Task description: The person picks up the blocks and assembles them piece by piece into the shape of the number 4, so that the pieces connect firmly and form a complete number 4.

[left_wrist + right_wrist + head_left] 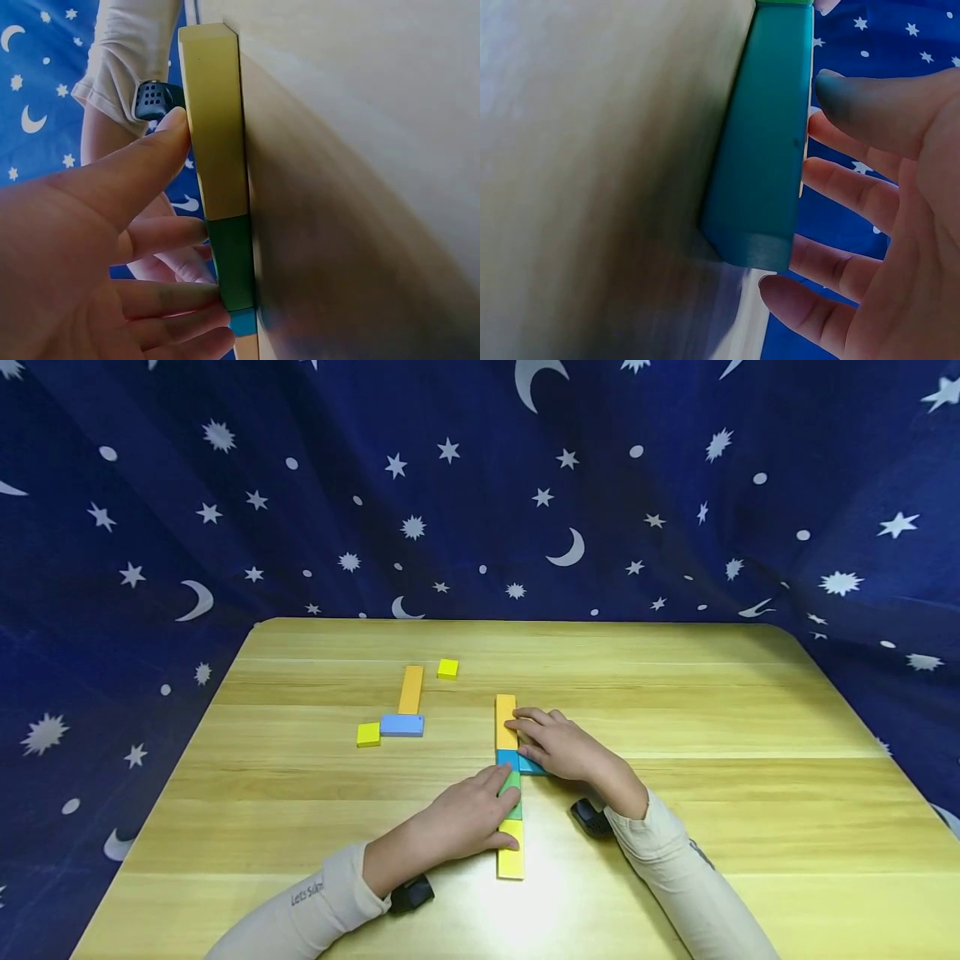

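Note:
A straight column of flat blocks lies on the table: an orange block (506, 722), a blue block (507, 759), a green block (513, 808) and a yellow block (511, 863). Another blue block (763, 135) juts out rightward from the column, partly under the right hand in the head view. My left hand (467, 814) reaches over from the left, its thumb and nearly straight fingers resting on the yellow, green and blue blocks. My right hand (566, 747) has its fingertips at the orange block's right side, with the jutting blue block beneath the thumb side.
Left of the column lie an orange block (410, 690), a light blue block (402, 725) and two small yellow blocks, one nearer (368, 734) and one farther (447, 669). The wooden table (712, 693) ends at a dark blue curtain (480, 485) patterned with stars and moons.

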The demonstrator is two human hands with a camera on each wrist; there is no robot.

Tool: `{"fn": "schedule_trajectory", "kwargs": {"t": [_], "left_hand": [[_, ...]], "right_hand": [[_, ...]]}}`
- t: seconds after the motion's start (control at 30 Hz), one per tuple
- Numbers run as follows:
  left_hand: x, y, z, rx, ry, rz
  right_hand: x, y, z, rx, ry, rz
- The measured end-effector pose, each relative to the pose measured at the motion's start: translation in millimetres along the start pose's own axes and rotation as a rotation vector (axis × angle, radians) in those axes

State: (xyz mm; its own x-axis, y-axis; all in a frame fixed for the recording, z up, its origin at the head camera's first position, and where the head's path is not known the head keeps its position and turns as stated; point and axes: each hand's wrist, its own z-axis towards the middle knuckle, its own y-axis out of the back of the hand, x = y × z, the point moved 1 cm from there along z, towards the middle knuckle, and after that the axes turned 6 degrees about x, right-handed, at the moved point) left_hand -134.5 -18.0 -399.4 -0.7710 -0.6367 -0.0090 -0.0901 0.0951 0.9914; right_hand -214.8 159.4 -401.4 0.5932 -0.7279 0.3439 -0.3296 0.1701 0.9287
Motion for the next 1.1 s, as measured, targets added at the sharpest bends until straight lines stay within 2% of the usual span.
{"fn": "schedule_trajectory", "kwargs": {"t": [0.33,0.53,0.63,0.9,0.97,1.1], "left_hand": [[-0.2,-0.7,0.8,-0.02,0.005,0.018],[-1.0,0.6,-0.9,-0.027,0.008,0.094],[1.3,2.3,-1.9,-0.044,0.007,0.102],[25.3,15.0,-6.9,-0.073,0.062,-0.002],[34.0,18.9,-8.3,-0.084,0.093,-0.039],[51.8,24.8,-11.3,-0.091,0.177,-0.13]], "right_hand": [[1.5,1.1,-1.0,-0.007,0.004,-0.005],[2.3,0.8,-1.6,-0.009,0.011,-0.018],[3.4,1.3,-1.6,-0.01,0.012,-0.022],[7.9,2.3,-2.5,-0.046,0.0,-0.005],[10.3,3.0,-4.0,-0.052,0.0,0.014],[15.4,1.5,-7.5,-0.011,-0.021,0.046]]}}
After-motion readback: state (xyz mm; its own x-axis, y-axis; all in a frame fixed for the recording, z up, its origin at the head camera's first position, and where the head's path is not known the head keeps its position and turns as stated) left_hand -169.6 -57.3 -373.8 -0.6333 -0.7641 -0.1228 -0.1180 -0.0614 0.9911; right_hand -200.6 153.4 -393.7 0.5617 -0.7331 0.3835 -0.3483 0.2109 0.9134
